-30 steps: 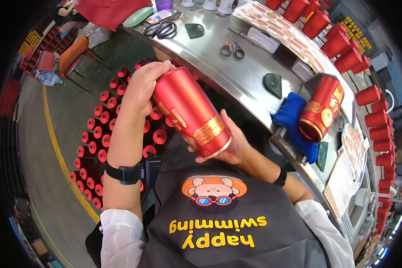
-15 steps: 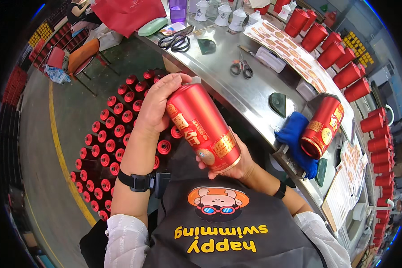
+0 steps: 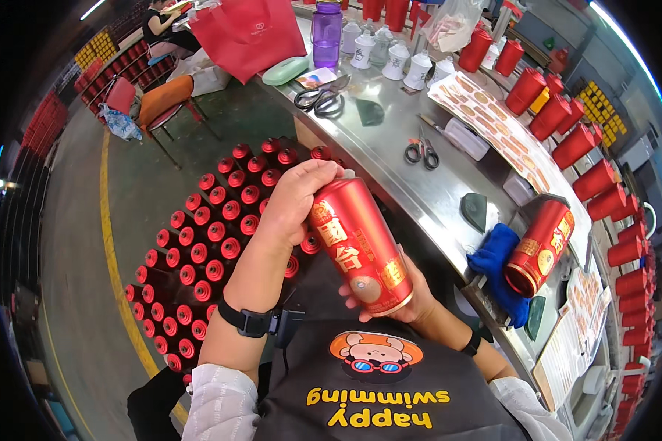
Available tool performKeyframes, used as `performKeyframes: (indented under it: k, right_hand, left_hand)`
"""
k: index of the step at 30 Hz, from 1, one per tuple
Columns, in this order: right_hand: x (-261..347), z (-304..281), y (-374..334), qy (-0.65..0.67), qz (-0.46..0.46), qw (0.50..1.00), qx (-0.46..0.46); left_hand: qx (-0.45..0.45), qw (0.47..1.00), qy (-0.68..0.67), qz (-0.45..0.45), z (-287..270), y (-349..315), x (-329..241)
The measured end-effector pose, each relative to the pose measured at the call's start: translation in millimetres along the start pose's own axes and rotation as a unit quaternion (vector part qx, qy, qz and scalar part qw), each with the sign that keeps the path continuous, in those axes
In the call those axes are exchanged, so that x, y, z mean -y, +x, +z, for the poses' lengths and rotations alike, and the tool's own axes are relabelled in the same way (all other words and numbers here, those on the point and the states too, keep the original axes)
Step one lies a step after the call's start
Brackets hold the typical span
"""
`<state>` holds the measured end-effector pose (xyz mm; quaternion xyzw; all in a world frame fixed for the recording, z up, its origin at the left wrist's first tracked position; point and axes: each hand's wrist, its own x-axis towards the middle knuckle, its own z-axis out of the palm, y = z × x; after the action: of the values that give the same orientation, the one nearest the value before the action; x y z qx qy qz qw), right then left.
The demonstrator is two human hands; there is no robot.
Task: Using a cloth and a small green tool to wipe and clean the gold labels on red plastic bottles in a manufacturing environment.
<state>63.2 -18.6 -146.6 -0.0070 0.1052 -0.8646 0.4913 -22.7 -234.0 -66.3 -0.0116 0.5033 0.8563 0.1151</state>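
In front of my apron I hold a glossy red bottle (image 3: 360, 239) with gold labels, tilted so its neck points up and left. My left hand (image 3: 299, 202) is wrapped round its shoulder, close to the pale neck. The base rests in my right hand (image 3: 413, 290), whose fingers curl beneath and behind it. To the right, a second red bottle (image 3: 538, 253) with gold labels lies on its side against a bunched blue cloth (image 3: 493, 268) on the metal table (image 3: 412, 195). A dark green flat scraper (image 3: 474, 211) lies just beyond the cloth.
Many dark bottles with red tops (image 3: 215, 251) stand on the floor at left. Small scissors (image 3: 422, 152), larger black scissors (image 3: 324, 98), a sticker sheet (image 3: 493, 125) and a purple drinking bottle (image 3: 326, 37) lie or stand on the table. Red bottles (image 3: 550, 116) line the far side.
The bottle in my hands has turned slightly about its length, bringing different gold lettering to the front. The whole scene has shifted right and down in the picture. Both hands keep their grip.
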Motion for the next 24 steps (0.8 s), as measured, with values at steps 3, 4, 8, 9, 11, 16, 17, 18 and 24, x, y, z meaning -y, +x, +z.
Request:
performKeyframes:
  k: [3,4,8,9,11,16,17,18,24]
  right_hand:
    - [-5.0,3.4,3.6,-0.043,-0.017,0.993,-0.104]
    - [-6.0,3.1,4.2,-0.043,-0.014,0.993,-0.106]
    - [-8.1,-3.6,5.6,-0.074,-0.001,0.988,-0.138]
    - [-7.8,-6.2,5.4,-0.012,0.007,0.994,-0.108]
    - [-8.0,-9.3,6.5,0.003,0.014,0.996,-0.092]
    - [-11.7,-6.5,10.0,0.045,0.022,0.996,-0.073]
    - [-11.9,-2.4,10.7,0.068,0.022,0.994,-0.084]
    - [-11.9,-0.3,11.7,0.090,0.022,0.991,-0.095]
    - [-14.3,-1.9,17.2,0.037,0.016,0.992,-0.116]
  left_hand:
    - [0.001,0.999,0.034,-0.007,-1.4,-2.9,-2.1]
    - [0.000,0.999,0.053,-0.011,-1.4,-2.4,-2.1]
    - [0.009,0.993,0.120,-0.016,-11.2,-0.4,-1.7]
    - [0.008,0.993,0.119,-0.016,-13.4,0.5,-1.7]
    - [0.011,0.989,0.140,-0.036,-16.8,1.1,-1.4]
    - [0.001,0.986,0.166,-0.028,-22.0,1.0,1.6]
    - [-0.007,0.985,0.174,-0.022,-23.2,1.5,4.1]
    - [-0.008,0.985,0.170,-0.026,-24.5,1.2,4.5]
    - [-0.009,0.981,0.186,-0.055,-34.3,-1.3,0.0]
